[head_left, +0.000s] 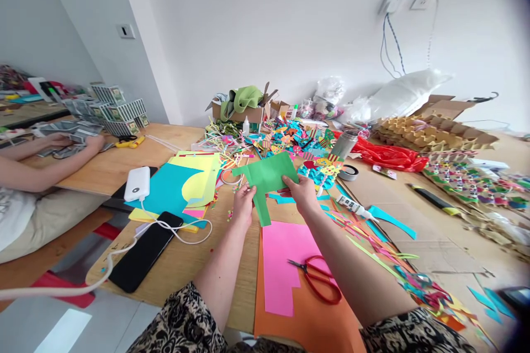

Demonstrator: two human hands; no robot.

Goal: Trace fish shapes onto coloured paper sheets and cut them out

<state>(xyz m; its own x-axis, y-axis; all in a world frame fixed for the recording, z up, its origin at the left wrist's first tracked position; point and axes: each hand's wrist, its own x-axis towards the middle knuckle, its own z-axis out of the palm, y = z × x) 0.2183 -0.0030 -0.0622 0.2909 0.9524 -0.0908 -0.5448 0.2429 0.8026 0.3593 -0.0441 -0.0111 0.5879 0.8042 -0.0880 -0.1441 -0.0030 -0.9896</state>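
Observation:
A piece of green paper (271, 174), with a narrow strip hanging down at its left part, is held up over the table between my two hands. My left hand (244, 203) pinches it near the strip's top. At the paper's right edge, my right hand (303, 193) grips it between thumb and fingers. Below lie a pink paper (276, 281) with a notched edge and an orange paper (269, 326) under it. Red-handled scissors (318, 280) rest on these sheets, blades pointing left, partly covered by my right forearm.
To the left are a black phone (144, 253), a white power bank (137, 183) with its cable, and blue paper (165, 190). A glue bottle (351, 205), tape roll (348, 172) and metal bottle (344, 144) stand or lie right. Another person's hands (93, 143) are at the far left.

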